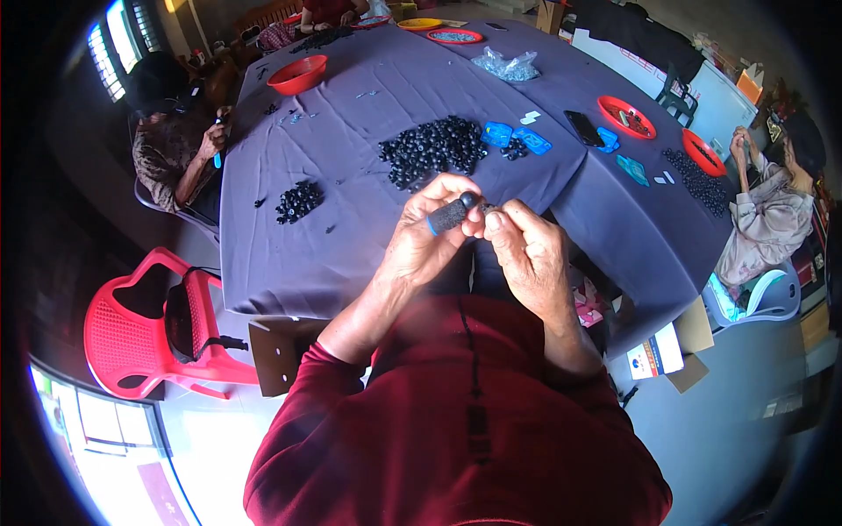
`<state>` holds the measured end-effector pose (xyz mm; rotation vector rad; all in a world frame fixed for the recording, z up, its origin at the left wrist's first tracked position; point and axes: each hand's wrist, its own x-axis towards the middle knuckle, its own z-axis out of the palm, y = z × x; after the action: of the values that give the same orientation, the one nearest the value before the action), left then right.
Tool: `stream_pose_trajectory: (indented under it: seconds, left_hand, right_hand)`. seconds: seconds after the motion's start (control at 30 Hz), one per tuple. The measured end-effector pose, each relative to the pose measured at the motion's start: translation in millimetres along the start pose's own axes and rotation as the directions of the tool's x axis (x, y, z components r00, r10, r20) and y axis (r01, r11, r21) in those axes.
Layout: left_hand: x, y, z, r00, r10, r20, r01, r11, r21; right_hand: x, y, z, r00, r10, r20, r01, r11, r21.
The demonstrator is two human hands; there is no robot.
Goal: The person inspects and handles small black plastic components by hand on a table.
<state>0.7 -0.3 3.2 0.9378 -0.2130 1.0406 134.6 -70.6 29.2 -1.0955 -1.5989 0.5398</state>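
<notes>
Currently, a black bead [469, 200] is pinched by the left hand [428, 226], something indistinct [488, 209] by the curled right hand [531, 254]. The bead could be dropped if grip slackens.

Black held piece [469, 200]; black finger sleeve [448, 216] edged in blue; black piled pieces [434, 151]; purple-grey bench cloth [263, 263]; deep-red sweater [517, 403]; pinkish-red chair [123, 324]; orange-red bowl [303, 79]; mottled brown shirt [160, 171].

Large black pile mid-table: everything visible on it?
The large black pile is a loose, irregular heap of many small, rounded pieces, slightly shiny and plastic-looking, some showing ring-like openings. It lies on the dark tablecloth, beside blue packets at its right. The left hand overlaps its near edge in view; contact can't be told.
</notes>
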Motion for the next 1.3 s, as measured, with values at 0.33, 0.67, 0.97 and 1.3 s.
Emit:
stream_pose_trajectory:
  seconds: [0.33,0.67,0.97,1.3]
  left_hand:
    - [-4.4,1.0,-2.6,0.999,-0.043,-0.006,0.043,0.996,0.079]
    - [-4.7,1.6,-1.5,1.000,-0.028,-0.005,0.028,0.992,0.127]
    - [-6.3,1.6,-6.2,0.998,-0.057,-0.018,0.058,0.992,0.111]
    - [-7.3,0.0,-7.7,0.997,-0.068,-0.021,0.071,0.948,0.311]
  right_hand:
    - [-0.4,0.2,1.0,0.998,-0.057,-0.009,0.057,0.998,-0.027]
    - [0.4,-4.4,4.7,0.996,-0.077,-0.044,0.080,0.994,0.069]
    - [0.5,0.2,-0.5,0.998,-0.066,0.020,0.067,0.997,-0.031]
    - [-1.9,-1.0,-3.3,0.996,-0.051,0.077,0.070,0.962,-0.264]
